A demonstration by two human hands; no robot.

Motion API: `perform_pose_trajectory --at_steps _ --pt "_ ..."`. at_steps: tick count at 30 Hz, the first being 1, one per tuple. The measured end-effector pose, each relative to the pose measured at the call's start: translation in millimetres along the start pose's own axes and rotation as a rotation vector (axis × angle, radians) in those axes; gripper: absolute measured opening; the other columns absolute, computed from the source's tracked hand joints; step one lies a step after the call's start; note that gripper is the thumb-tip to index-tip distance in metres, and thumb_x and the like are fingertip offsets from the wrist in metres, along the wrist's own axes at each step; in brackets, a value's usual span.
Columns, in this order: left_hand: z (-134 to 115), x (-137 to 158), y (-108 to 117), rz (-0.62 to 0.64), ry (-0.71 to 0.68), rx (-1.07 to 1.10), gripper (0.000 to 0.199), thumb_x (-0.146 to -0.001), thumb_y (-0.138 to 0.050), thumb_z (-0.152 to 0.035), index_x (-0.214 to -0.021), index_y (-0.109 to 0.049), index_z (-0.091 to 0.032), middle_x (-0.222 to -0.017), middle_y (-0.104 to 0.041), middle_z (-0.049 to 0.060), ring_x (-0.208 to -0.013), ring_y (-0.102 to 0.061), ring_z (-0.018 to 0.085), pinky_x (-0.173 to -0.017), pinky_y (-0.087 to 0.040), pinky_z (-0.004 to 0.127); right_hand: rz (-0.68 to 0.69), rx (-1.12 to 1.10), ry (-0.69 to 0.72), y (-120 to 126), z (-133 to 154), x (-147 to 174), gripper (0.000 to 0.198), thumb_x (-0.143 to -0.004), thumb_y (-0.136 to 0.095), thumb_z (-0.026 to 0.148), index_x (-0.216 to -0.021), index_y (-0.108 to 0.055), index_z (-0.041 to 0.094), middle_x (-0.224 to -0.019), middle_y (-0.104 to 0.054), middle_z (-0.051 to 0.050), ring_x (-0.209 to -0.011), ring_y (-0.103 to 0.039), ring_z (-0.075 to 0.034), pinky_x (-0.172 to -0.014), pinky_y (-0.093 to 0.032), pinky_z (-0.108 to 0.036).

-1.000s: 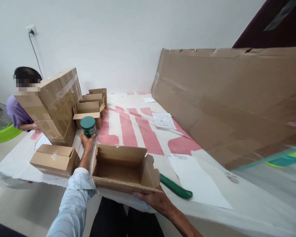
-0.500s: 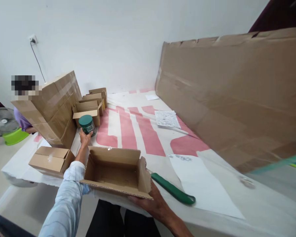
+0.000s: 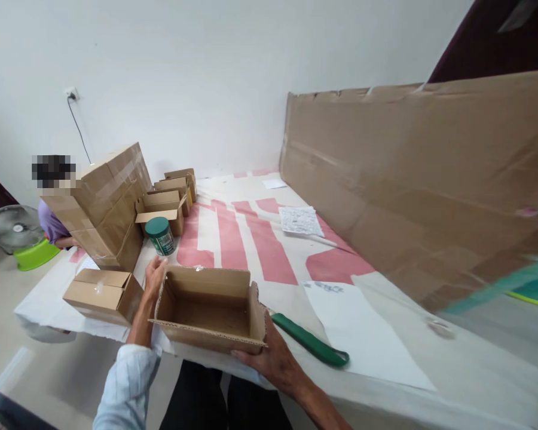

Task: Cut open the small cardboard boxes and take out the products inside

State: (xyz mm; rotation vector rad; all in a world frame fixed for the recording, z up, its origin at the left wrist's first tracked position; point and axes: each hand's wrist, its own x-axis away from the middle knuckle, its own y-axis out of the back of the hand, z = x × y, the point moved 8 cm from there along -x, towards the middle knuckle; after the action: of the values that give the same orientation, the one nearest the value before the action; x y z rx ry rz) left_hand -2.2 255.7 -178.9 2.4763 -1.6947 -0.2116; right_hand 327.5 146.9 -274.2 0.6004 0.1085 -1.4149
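An open-topped cardboard box (image 3: 206, 341) lies near the table's front edge, tilted a little. My right hand (image 3: 278, 361) grips its right end, thumb along the front and the other fingers partly hidden by the side flap. Just beyond the box's left end, my left hand (image 3: 155, 276) is open, holding nothing, its fingers loosely extended. Close past those fingertips stands a jar with a dark green lid (image 3: 160, 235), upright on the cloth. A green-handled knife or cutter (image 3: 311, 339) rests to the right of my right hand, its front end hidden.
Left of my forearm sits a taped carton (image 3: 96, 292). Behind it rise stacked cartons (image 3: 112, 209), with a person beyond. Several open boxes (image 3: 161, 206) line the back left. White paper (image 3: 363, 334) and a large cardboard sheet (image 3: 407, 179) are on the right. A fan (image 3: 15, 228) stands far left.
My left hand has let go of the jar and drawn back toward the box. The jar stays standing. My right hand keeps its grip on the box. The view has shifted slightly.
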Motion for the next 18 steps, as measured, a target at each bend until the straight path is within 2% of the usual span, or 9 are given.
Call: perform_pose_trajectory --at_steps 4,6,8,12,18 --pt "11 62 15 0.048 0.008 0.014 0.054 -0.082 -0.074 -0.064 -0.102 -0.078 -0.014 -0.122 -0.08 0.018 -0.13 -0.067 0.039 -0.116 -0.05 0.048 -0.007 -0.015 -0.005 -1 0 -1 0.115 -0.074 -0.09 0.037 -0.17 -0.03 0.023 -0.159 -0.054 -0.019 -0.148 -0.054 -0.042 -0.121 -0.048 -0.059" --pt "19 86 18 0.085 0.015 0.001 0.055 -0.078 -0.075 -0.064 -0.1 -0.08 -0.014 -0.114 -0.082 0.016 -0.123 -0.07 0.039 -0.114 -0.053 0.049 0.004 -0.02 -0.009 -1 1 -3 0.116 -0.073 -0.09 0.037 -0.171 -0.028 0.023 -0.16 -0.053 -0.019 -0.149 -0.053 -0.042 -0.122 -0.047 -0.058" --pt "26 102 21 0.054 0.029 -0.029 0.053 -0.074 -0.076 -0.061 -0.099 -0.081 -0.015 -0.105 -0.084 0.014 -0.117 -0.072 0.04 -0.111 -0.055 0.05 0.023 -0.029 -0.009 -1 4 -6 0.118 -0.074 -0.089 0.037 -0.172 -0.025 0.023 -0.164 -0.049 -0.019 -0.15 -0.051 -0.041 -0.123 -0.046 -0.058" --pt "28 113 19 -0.001 0.036 -0.107 0.049 -0.067 -0.071 -0.05 -0.101 -0.083 -0.017 -0.094 -0.085 0.013 -0.108 -0.075 0.041 -0.102 -0.061 0.05 0.016 -0.044 -0.012 1 7 -9 0.122 -0.071 -0.091 0.035 -0.172 -0.024 0.025 -0.166 -0.046 -0.018 -0.152 -0.049 -0.04 -0.125 -0.043 -0.057" --pt "20 109 21 -0.038 0.007 -0.193 0.049 -0.064 -0.066 -0.046 -0.101 -0.082 -0.019 -0.082 -0.082 0.01 -0.095 -0.077 0.04 -0.093 -0.065 0.049 0.032 -0.003 -0.025 0 5 -10 0.127 -0.068 -0.093 0.036 -0.173 -0.022 0.025 -0.164 -0.049 -0.018 -0.15 -0.051 -0.04 -0.123 -0.045 -0.058"
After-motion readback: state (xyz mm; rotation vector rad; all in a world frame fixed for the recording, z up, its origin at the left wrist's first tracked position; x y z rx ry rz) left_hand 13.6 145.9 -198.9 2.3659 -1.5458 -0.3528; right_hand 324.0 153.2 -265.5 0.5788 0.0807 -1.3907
